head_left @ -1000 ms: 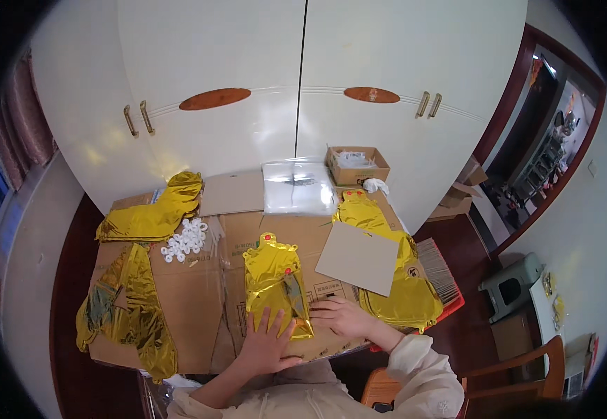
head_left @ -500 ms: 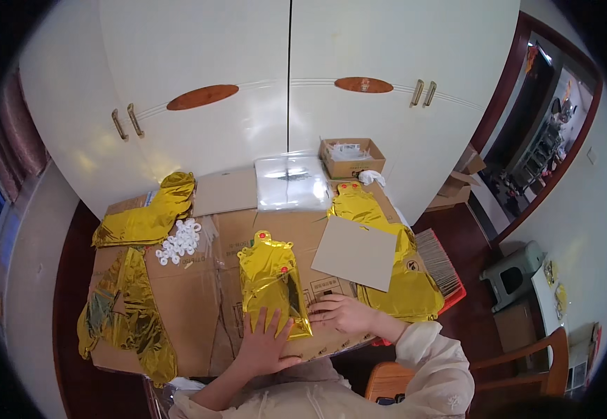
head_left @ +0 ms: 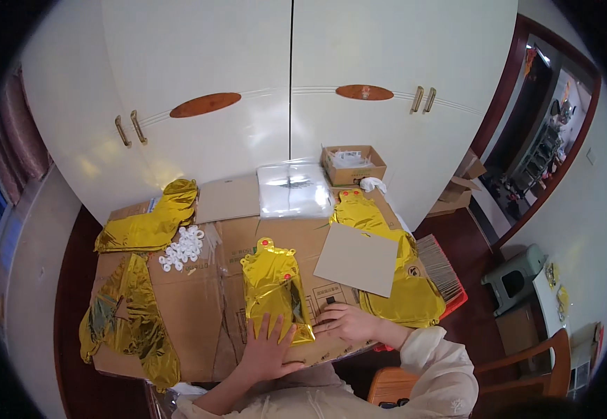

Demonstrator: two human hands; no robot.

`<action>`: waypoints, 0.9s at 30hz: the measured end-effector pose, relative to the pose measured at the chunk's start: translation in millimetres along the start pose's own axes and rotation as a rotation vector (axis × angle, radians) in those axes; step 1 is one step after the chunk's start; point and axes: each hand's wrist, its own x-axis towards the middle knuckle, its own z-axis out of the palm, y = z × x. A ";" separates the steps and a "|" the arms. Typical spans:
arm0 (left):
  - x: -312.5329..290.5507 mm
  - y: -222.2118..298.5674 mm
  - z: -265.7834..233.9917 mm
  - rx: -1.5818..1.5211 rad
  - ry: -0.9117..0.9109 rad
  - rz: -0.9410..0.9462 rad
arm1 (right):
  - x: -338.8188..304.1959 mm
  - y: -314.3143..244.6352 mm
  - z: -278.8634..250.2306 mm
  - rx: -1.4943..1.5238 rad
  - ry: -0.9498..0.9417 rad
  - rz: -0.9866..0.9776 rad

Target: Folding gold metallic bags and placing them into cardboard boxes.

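A folded gold foil balloon [head_left: 272, 283] with red spots lies lengthwise before me on the cardboard. My left hand [head_left: 267, 349] rests on its lower end, palm down, with the fingers spread. At the balloon's lower right edge is my right hand [head_left: 351, 324], its fingers reaching left and slightly bent. The fingertips are at the foil's edge, and no grip on it shows. To the right, a grey card [head_left: 358, 260] with a small slot lies partly over more gold foil balloons [head_left: 404, 307].
Gold foil pieces [head_left: 143, 227] lie at the far left, with crumpled foil [head_left: 132, 314] nearer. White rings [head_left: 183, 248] sit beside them. Clear plastic bags [head_left: 293, 192] and a small carton [head_left: 354, 167] stand at the back. A red-edged brush [head_left: 439, 269] is off the right side.
The whole view has shifted slightly, with the table a little lower in the picture. Both hands stay nearly in place on and beside the folded balloon.
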 end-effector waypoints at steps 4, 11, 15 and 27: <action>0.8 -0.5 -1.9 0.008 0.022 0.012 | 14.9 -0.6 -3.5 -0.039 -0.004 0.088; 1.2 -0.6 -3.1 -0.005 0.026 0.013 | 24.5 22.1 11.9 0.043 0.070 0.055; 0.1 -0.7 -2.1 -0.026 0.032 0.002 | 21.1 20.7 3.8 0.061 0.086 0.076; -0.5 -1.5 -2.1 -0.003 0.027 0.010 | 34.8 23.3 -2.1 -0.111 0.180 0.167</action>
